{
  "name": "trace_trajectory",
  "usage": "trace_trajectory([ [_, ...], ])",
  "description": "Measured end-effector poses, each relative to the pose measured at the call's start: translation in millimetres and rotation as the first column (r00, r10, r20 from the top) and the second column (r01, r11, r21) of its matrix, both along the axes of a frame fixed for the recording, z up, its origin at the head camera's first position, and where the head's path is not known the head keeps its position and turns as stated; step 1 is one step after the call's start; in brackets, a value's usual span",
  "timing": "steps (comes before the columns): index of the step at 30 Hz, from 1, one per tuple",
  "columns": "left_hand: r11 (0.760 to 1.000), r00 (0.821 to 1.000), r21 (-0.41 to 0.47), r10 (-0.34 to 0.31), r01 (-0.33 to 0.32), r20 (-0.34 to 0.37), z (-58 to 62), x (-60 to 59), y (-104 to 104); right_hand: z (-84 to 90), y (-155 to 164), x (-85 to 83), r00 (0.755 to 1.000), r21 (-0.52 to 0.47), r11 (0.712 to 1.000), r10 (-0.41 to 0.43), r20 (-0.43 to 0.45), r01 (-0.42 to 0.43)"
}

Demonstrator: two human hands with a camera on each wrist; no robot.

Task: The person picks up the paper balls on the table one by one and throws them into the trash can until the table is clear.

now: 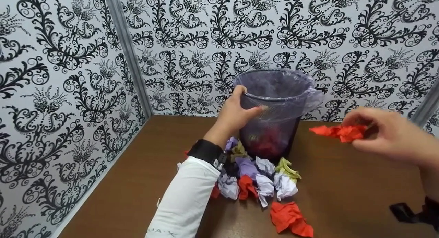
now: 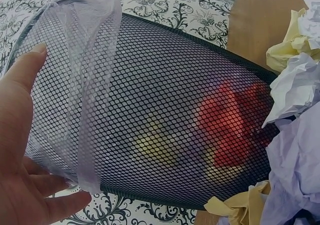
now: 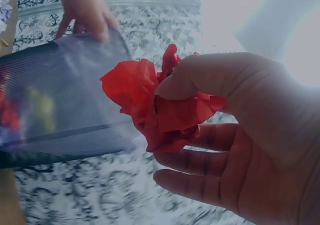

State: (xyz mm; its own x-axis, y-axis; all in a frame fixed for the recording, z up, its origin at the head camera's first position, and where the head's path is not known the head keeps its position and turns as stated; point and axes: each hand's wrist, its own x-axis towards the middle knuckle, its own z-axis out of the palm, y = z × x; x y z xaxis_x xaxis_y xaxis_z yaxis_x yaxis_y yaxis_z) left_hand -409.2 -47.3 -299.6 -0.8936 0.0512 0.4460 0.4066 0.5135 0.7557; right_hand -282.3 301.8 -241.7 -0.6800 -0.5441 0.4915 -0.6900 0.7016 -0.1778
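A black mesh waste bin (image 1: 271, 125) lined with a clear plastic bag (image 1: 310, 95) stands at the back of the brown table (image 1: 349, 190). My left hand (image 1: 236, 111) grips its rim on the left side, thumb across the mesh; the left wrist view shows the hand (image 2: 25, 150) against the bin (image 2: 165, 115), with red and yellow paper inside. My right hand (image 1: 384, 135) pinches a crumpled red paper ball (image 1: 339, 131) in the air, right of the bin and below its rim. In the right wrist view the paper ball (image 3: 155, 105) sits between thumb and fingers.
Several crumpled paper balls, lilac, white, yellow-green and red, lie in a heap (image 1: 260, 179) in front of the bin. A larger red one (image 1: 291, 219) lies nearer me. Patterned black-and-white walls (image 1: 68, 94) close the table at the left and back.
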Motion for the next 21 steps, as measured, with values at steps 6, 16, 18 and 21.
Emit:
trace_trajectory([
  [6, 1.0, 1.0, 0.009, -0.008, 0.008, 0.0, -0.4, 0.7, 2, 53.7, -16, -2.6, 0.998, 0.066, 0.997, -0.043, -0.05, 0.046],
  [16, 1.0, 1.0, 0.01, 0.003, -0.003, -0.007, -0.5, 0.2, 0, 119.0, -46, -42.0, 0.991, 0.141, 0.982, -0.121, -0.052, 0.127],
  [18, 1.0, 1.0, 0.012, 0.002, -0.002, -0.012, -0.5, 0.2, 0, 125.7, -54, -51.8, 0.988, 0.148, 0.977, -0.15, -0.022, 0.152],
  [21, 1.0, 1.0, 0.007, -0.004, 0.004, -0.015, 0.1, 0.6, 1, 130.4, -65, -67.3, 0.986, 0.14, 0.978, -0.162, 0.026, 0.157],
])
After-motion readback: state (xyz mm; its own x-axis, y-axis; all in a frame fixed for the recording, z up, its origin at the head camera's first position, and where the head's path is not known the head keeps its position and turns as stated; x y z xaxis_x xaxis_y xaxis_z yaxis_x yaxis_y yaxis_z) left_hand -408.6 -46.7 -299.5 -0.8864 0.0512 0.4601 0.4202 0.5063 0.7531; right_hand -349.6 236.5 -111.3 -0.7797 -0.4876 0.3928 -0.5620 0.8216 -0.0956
